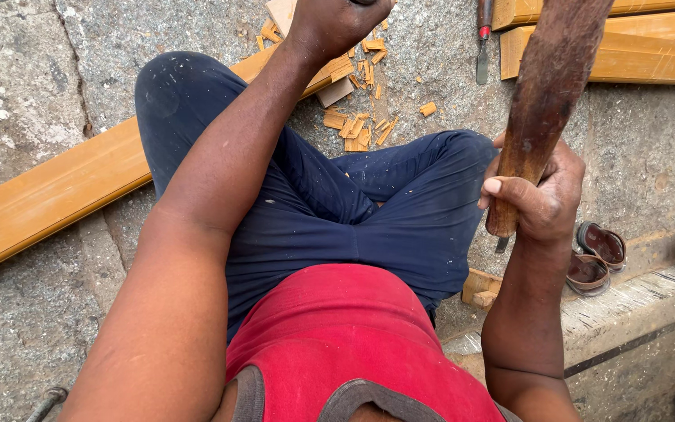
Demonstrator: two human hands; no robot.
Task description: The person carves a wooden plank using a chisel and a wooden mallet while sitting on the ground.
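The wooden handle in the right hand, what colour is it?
Brown, darker and worn toward the top; the wooden handle shows best in the head view.

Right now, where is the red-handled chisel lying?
In the head view, the red-handled chisel lies on the stone floor at top right, between the scattered wood chips and the stacked wooden planks.

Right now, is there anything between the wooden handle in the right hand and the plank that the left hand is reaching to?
Nothing visible blocks it. The right hand holds the wooden handle raised in open air. The left hand is over the plank; only loose wood chips lie there.
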